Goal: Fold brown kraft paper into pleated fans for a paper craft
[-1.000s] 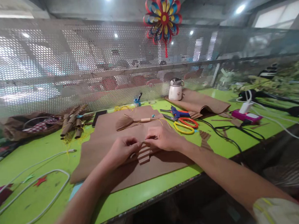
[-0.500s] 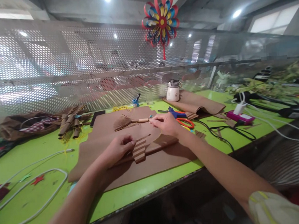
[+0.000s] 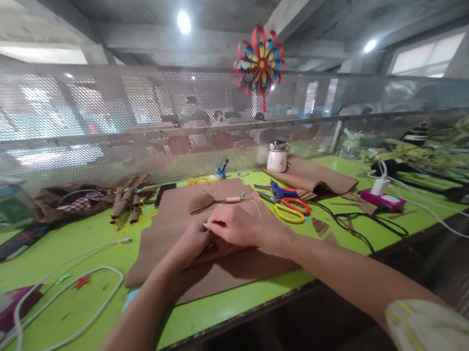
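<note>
Over a large brown paper sheet (image 3: pixel 158 228), my left hand (image 3: pixel 193 241) and my right hand (image 3: pixel 239 225) meet with bent fingers. A pleated brown paper piece, seen in my left fingers earlier, is now hidden by my right hand, which crosses in front with its fingertips pressed together near my left thumb. Just beyond them lies a small fan-shaped paper broom (image 3: pixel 202 202) with a light wrapped handle (image 3: pixel 233 200). A thin yellow strand (image 3: pixel 259 208) curves on the paper to the right of that handle.
Right of the paper are yellow-handled scissors (image 3: pixel 289 214), orange-handled scissors (image 3: pixel 300 205) and a blue-handled cutter (image 3: pixel 282 190). Dark cables (image 3: pixel 350 218) and a pink power strip (image 3: pixel 383 200) lie further right. A white bottle (image 3: pixel 277 157) stands behind; paper rolls (image 3: pixel 125 199) lie left.
My right hand has left the broom's handle end and come down and left to my left hand, covering the pleated paper. The camera view has tilted up slightly.
</note>
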`<state>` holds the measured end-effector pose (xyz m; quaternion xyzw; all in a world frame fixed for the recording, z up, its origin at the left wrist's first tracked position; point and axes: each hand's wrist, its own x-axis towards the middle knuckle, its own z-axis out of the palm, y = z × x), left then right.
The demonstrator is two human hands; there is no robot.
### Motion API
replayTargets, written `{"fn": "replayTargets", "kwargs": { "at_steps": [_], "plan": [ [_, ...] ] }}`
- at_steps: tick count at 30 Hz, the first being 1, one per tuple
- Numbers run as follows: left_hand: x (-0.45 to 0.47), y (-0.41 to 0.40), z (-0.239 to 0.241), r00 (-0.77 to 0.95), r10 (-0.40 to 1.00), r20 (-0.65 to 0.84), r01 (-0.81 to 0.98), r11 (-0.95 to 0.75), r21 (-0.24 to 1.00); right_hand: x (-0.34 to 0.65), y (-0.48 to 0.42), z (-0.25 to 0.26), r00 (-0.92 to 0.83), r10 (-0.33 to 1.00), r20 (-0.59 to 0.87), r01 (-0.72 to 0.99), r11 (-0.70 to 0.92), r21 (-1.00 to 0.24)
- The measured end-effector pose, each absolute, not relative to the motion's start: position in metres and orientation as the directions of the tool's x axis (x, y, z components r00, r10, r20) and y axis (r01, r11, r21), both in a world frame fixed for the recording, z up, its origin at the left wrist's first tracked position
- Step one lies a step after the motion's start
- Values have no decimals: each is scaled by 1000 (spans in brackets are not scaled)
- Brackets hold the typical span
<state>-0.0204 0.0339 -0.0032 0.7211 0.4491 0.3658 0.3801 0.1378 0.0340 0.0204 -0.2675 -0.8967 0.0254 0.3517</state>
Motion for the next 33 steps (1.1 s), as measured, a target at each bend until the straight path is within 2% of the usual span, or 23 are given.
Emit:
{"fn": "replayTargets", "kwargs": {
  "at_steps": [2,5,11,15,18,22,33],
  "plan": [
    [-20,34,-5,287,936,205,367,-305,879,131,36,17,-593,491,638,490,849,-197],
    [-21,32,-7,334,928,163,316,-273,909,134,41,12,-546,562,621,568,793,-219],
    [-23,33,-15,301,942,151,408,-270,872,158,49,3,-598,582,552,540,801,-259],
    [-22,30,-14,308,941,141,453,-276,848,169,54,-5,-623,646,441,503,763,-406],
    [-20,26,-6,372,920,126,559,-331,760,178,55,-8,-639,692,336,463,695,-549],
    [-20,22,2,410,906,104,584,-348,733,188,56,-9,-641,734,226,465,605,-646],
    [-16,20,-4,362,928,91,505,-277,817,194,56,-11,-584,785,206,511,553,-658]
  ]
}}
